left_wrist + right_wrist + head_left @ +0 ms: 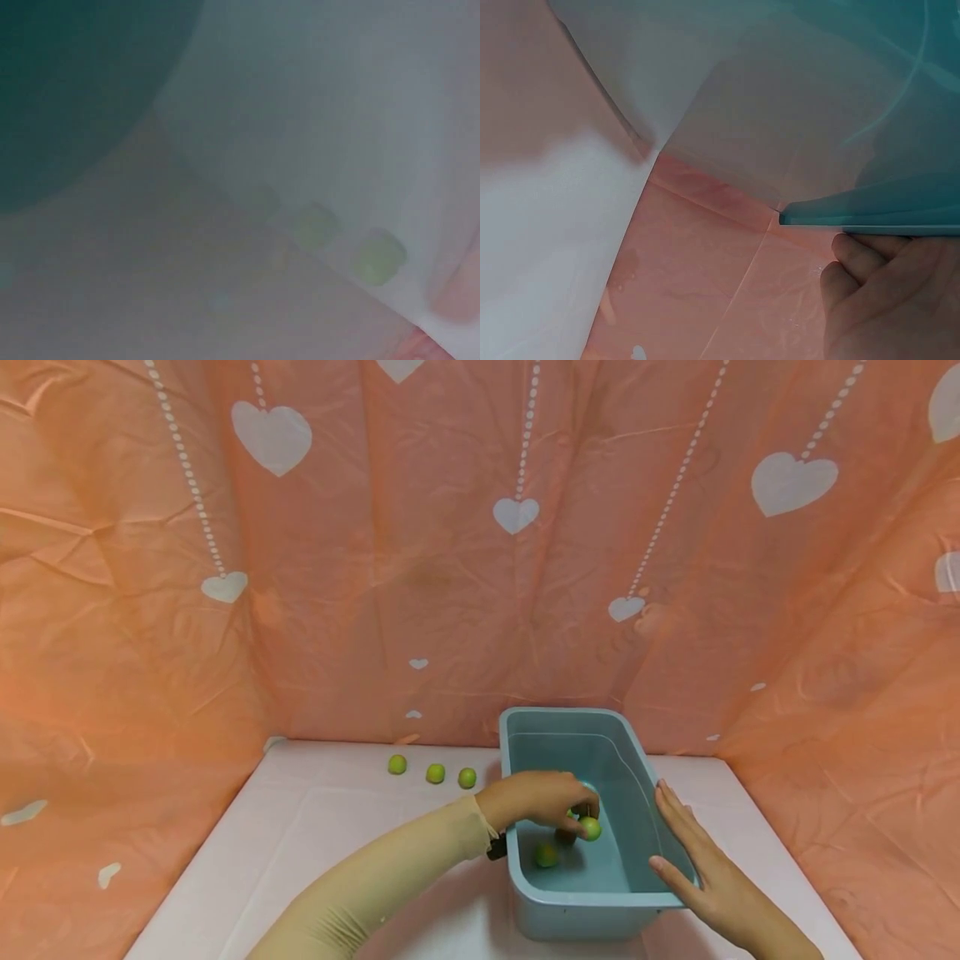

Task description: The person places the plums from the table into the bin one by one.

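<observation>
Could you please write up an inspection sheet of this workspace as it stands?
Surface: white table, bare near the left edge.
Job's things: blue tub holding water; one green ball in the left hand's fingertips over the water, another green ball lying in the tub.
Clutter: three green balls in a row on the table left of the tub.
Hands: left hand reaches into the tub and pinches a ball; right hand lies flat with straight fingers against the tub's right rim.
Cables: nothing seen.
Surroundings: pink sheet with white hearts behind and to both sides.
</observation>
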Available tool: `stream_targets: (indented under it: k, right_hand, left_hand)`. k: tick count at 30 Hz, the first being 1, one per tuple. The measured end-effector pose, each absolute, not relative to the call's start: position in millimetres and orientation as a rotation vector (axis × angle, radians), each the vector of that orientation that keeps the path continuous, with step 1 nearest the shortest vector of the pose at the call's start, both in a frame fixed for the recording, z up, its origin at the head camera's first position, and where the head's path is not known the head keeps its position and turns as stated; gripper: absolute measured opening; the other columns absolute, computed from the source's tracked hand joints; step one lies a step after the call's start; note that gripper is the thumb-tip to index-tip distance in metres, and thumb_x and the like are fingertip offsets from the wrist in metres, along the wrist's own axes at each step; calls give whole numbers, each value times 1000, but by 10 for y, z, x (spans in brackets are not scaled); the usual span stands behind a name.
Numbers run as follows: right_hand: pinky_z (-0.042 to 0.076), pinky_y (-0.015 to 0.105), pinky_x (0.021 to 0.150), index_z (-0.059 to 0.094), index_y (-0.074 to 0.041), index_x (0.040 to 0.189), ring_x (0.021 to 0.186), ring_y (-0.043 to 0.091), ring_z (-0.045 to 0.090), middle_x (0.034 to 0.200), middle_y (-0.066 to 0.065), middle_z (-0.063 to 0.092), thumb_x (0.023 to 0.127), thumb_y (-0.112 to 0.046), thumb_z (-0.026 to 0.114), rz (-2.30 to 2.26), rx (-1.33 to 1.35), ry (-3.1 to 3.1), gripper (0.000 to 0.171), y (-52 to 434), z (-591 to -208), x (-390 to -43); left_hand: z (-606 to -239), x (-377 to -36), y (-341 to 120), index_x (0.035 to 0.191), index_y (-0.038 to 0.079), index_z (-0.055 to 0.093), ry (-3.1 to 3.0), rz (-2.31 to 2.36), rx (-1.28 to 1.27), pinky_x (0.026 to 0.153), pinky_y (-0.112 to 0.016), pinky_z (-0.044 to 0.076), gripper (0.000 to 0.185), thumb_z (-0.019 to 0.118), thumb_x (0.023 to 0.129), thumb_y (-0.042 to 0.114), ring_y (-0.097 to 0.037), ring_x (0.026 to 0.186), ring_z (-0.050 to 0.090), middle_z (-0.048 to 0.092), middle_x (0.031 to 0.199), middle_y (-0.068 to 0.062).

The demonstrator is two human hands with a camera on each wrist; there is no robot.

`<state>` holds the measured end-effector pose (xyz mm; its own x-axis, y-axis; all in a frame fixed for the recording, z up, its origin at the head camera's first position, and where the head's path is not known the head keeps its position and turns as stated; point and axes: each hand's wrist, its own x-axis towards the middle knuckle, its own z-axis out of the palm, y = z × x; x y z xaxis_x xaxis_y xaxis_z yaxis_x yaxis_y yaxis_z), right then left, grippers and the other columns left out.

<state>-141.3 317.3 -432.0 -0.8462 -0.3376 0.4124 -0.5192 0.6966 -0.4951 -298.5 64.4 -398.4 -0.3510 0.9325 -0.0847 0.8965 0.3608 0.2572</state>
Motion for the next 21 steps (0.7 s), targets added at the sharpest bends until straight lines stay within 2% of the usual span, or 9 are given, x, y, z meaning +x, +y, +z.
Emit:
stream_targets:
  k: [2, 5, 10, 17, 21]
  right_hand:
    - [4, 4, 119, 21, -11, 172, 160, 2, 1, 178, 16, 16, 102, -12, 72, 886, 687, -2612, 87, 3170, -4323, -1413]
    - [3, 4, 118, 19, -12, 173, 162, 12, 2, 179, 15, 14, 103, -11, 71, 902, 693, -2621, 87, 3166, -4328, -1407]
    - [3, 4, 117, 18, -14, 173, 163, 18, 2, 180, 7, 11, 103, -12, 71, 909, 685, -2637, 88, 3165, -4327, -1407]
    - [3, 4, 118, 19, -13, 173, 161, 9, 2, 180, 9, 12, 103, -12, 71, 892, 687, -2632, 88, 3167, -4323, -1413]
    - [4, 3, 117, 19, -13, 173, 159, 0, 0, 180, 9, 13, 102, -12, 71, 883, 679, -2632, 88, 3172, -4327, -1416]
  left_hand:
    - [-3990, -2983, 650, 121, 17, 76, 2396, 222, 1631, 82, -11, 49, 26, 81, 99, 31, 1, 94, 66, 75, 106, 10]
    - [-3993, -2975, 652, 119, 17, 76, 2387, 207, 1611, 81, -11, 49, 25, 81, 99, 30, 3, 93, 66, 75, 104, 11]
    - [-3988, -2953, 646, 118, 17, 77, 2389, 187, 1601, 81, -12, 49, 24, 82, 99, 30, 3, 92, 65, 75, 103, 11]
    - [-3972, -2931, 650, 120, 17, 77, 2403, 164, 1604, 82, -12, 50, 26, 81, 99, 31, 2, 93, 65, 75, 105, 10]
    - [-3970, -2929, 647, 124, 15, 76, 2401, 160, 1598, 85, -13, 51, 28, 80, 100, 29, -1, 100, 68, 77, 113, 5]
